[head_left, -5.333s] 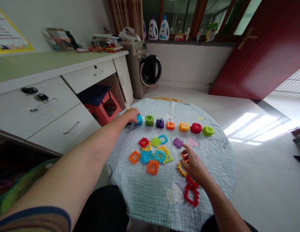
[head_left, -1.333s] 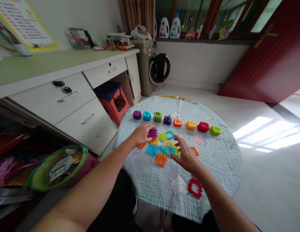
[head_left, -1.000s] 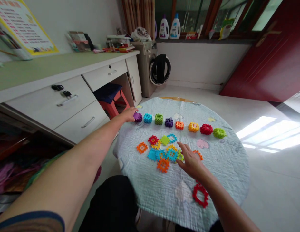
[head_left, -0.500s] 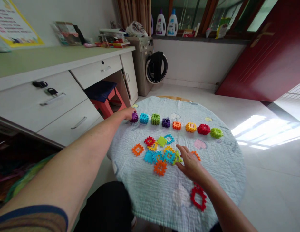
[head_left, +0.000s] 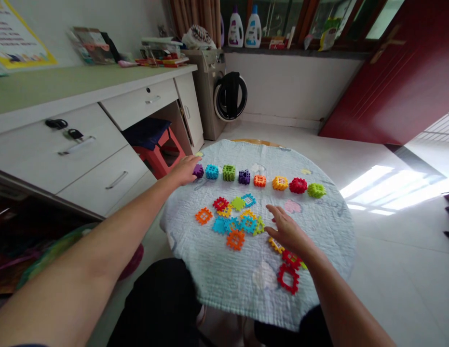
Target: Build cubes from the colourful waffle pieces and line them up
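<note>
My left hand [head_left: 187, 170] is at the left end of a row of interlocking-block cubes, its fingers stretched out beside a purple cube [head_left: 198, 170] that it partly covers. Along the row to the right sit a blue cube [head_left: 211, 172], a green cube [head_left: 229, 172], a dark purple cube [head_left: 244, 177], an orange cube [head_left: 259, 180], a yellow cube [head_left: 279, 183], a red cube [head_left: 298, 185] and a lime cube [head_left: 316, 190]. Fingers apart and holding nothing, my right hand [head_left: 286, 230] hovers right of flat toothed pieces, nearest a lime piece [head_left: 259, 225].
An orange piece [head_left: 235, 239] lies at the pile's front. Nearer me, a red frame piece [head_left: 288, 278] lies partly by my right forearm. A light blue cloth [head_left: 227, 284] covers the round table. Left stand a white drawer desk [head_left: 137, 107] and a red stool [head_left: 161, 154].
My left hand's fingers have straightened beside the purple cube, which stays at the row's end. My right forearm has shifted, uncovering yellow and red pieces. The whole view has moved slightly.
</note>
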The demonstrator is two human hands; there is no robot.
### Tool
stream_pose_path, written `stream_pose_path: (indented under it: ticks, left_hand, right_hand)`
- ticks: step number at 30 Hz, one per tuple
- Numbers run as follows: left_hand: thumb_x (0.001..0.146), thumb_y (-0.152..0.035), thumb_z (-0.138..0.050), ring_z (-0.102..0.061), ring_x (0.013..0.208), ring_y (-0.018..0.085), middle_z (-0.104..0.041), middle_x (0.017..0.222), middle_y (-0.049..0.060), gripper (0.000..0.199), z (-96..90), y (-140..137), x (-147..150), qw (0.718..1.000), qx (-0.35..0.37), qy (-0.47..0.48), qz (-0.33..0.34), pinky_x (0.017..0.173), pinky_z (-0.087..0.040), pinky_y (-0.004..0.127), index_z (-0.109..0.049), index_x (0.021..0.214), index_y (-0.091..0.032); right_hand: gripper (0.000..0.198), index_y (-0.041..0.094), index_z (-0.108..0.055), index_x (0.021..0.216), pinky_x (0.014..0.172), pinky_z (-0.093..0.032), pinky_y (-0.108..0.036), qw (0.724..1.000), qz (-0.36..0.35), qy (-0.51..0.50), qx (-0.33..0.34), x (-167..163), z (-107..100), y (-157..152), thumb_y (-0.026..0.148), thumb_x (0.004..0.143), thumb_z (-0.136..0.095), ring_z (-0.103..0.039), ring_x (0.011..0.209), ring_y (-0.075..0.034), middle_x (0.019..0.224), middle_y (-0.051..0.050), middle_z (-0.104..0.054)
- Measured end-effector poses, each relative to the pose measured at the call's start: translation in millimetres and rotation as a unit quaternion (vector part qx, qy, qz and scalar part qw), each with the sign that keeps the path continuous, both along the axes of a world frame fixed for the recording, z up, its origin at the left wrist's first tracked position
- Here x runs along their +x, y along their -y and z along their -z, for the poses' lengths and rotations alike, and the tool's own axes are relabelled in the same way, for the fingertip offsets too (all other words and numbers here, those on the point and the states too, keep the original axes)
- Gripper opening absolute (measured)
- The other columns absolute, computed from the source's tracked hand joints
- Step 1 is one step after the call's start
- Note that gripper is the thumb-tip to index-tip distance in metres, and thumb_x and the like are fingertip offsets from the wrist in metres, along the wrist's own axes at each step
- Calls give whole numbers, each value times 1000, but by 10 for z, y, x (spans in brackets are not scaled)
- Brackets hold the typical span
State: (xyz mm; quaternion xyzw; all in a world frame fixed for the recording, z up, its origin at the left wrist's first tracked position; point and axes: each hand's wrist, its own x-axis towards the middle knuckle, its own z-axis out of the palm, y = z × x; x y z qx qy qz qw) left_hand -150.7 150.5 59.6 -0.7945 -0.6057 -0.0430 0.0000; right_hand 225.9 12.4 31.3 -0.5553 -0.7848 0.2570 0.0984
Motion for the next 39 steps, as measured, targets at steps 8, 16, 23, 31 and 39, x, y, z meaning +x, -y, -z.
stream_pose_path:
  ticks: [8,16,23,31,39]
  left_hand:
    - [78,-13,-45,-58,113,19,-62,124,7,51,-226,1251,622,979,-145,132,50,100,-43,31,-51,128,-18]
    - [77,-8,-44,-58,113,20,-63,122,10,45,285,1431,575,978,-170,110,-49,99,-42,29,-60,118,-15]
    - [74,-13,-50,-53,121,21,-57,129,13,51,340,1255,501,980,-167,80,-74,104,-39,28,-55,125,-12]
    - [74,-24,-51,-57,115,24,-59,123,13,50,493,1162,665,986,-146,85,-1,100,-43,32,-56,123,-15]
    - [75,-26,-50,-57,111,23,-61,118,11,45,555,1109,784,987,-140,71,42,99,-43,32,-58,118,-15]
  right_hand:
    - [47,10,-50,126,88,-45,-32,999,-1,51,3,205,33,-20,20,81,-60,-62,97,-21,116,-16,-61]
    - [42,13,-54,122,80,-44,-26,996,19,82,-13,371,68,-67,12,80,-55,-62,95,-18,109,-11,-67]
    - [44,12,-54,123,78,-45,-25,996,29,82,-28,400,66,-119,11,79,-54,-62,94,-18,111,-12,-67]
    - [31,15,-64,104,70,-42,-23,994,60,87,-11,622,-33,-156,7,77,-50,-60,80,-15,96,-8,-69]
    - [12,17,-69,78,56,-35,-23,971,-5,191,-141,588,-25,21,15,69,-63,-57,67,-14,73,-1,-67]
